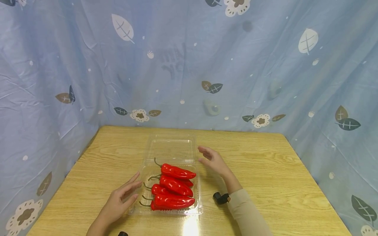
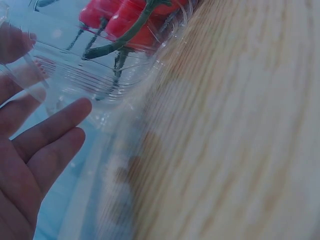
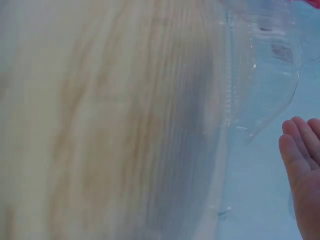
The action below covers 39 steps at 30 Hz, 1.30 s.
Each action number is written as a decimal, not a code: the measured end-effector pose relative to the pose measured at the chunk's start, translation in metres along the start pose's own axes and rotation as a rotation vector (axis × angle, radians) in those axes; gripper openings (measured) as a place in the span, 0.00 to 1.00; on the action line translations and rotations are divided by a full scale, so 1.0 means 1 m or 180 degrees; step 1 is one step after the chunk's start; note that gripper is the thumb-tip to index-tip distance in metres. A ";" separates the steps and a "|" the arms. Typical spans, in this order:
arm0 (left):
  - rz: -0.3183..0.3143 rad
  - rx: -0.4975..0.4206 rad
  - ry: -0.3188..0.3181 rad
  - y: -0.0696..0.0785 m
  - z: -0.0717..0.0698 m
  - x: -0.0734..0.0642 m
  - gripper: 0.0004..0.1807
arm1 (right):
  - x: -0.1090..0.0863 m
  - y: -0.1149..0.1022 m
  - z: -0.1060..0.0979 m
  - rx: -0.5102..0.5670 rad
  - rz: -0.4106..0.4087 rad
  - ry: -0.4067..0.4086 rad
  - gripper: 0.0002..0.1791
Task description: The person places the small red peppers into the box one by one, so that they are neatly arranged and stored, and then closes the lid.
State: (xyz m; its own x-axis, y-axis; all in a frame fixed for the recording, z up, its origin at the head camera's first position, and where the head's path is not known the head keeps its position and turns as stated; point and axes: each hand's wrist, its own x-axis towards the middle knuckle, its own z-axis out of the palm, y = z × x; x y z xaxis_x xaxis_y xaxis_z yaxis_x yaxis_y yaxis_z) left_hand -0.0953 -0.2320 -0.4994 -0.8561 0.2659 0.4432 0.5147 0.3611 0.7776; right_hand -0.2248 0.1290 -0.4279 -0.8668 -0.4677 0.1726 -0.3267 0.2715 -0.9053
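Note:
Several glossy red peppers (image 1: 175, 186) with green stems lie in a clear plastic clamshell box (image 1: 199, 200). Its see-through lid (image 1: 171, 149) is folded back, away from me. My left hand (image 1: 118, 201) is at the box's left side, fingers spread and loosely bent. In the left wrist view, the fingers of the left hand (image 2: 35, 145) are by the box's clear wall; whether they touch it I cannot tell. To the right of the lid, my right hand (image 1: 215, 161) hovers with relaxed fingers. Nothing is held in the right hand (image 3: 307, 165) in its wrist view.
The box stands on a wood-grain table (image 1: 251, 157). A blue curtain (image 1: 177, 65) with leaf and flower prints hangs behind and at both sides. A black wrist camera (image 1: 220, 198) sits at my right wrist, beside the beige sleeve (image 1: 248, 209).

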 end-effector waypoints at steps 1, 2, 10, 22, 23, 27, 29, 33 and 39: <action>-0.0024 0.0003 -0.0015 0.000 0.000 0.000 0.19 | 0.001 0.003 -0.001 -0.0002 0.0016 -0.0007 0.29; -0.0037 0.0012 -0.0028 -0.001 -0.001 0.000 0.19 | 0.003 0.007 -0.001 0.0055 0.0066 -0.0013 0.29; -0.0116 0.0027 -0.0101 -0.001 -0.002 -0.001 0.19 | 0.017 0.044 -0.001 0.0050 0.0340 -0.0004 0.30; -0.0147 0.0039 -0.0128 0.000 -0.002 -0.001 0.19 | 0.031 0.050 0.002 -0.0072 0.0703 0.0101 0.30; -0.0157 0.0039 -0.0133 0.000 -0.002 -0.001 0.19 | 0.033 0.050 0.003 -0.0080 0.0737 0.0118 0.30; -0.0214 0.0005 -0.0137 0.001 -0.002 -0.001 0.19 | 0.038 0.052 0.006 -0.0067 0.0827 0.0130 0.30; -0.0180 0.0010 -0.0136 0.000 -0.001 -0.001 0.19 | 0.040 0.052 0.007 -0.0049 0.0883 0.0127 0.30; -0.0083 0.0002 -0.0102 0.002 -0.001 -0.001 0.19 | 0.044 0.056 0.008 -0.0089 0.0947 0.0111 0.30; -0.0007 -0.0009 -0.0041 0.004 -0.001 0.000 0.20 | 0.051 0.061 0.009 0.0038 0.1044 0.0086 0.30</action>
State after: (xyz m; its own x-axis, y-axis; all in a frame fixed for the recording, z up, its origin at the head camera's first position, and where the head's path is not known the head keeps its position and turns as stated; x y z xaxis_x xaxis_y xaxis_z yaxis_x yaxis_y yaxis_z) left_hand -0.0937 -0.2310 -0.4960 -0.8565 0.2766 0.4358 0.5128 0.3592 0.7798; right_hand -0.2855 0.1139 -0.4774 -0.9349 -0.3345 -0.1188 -0.0242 0.3940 -0.9188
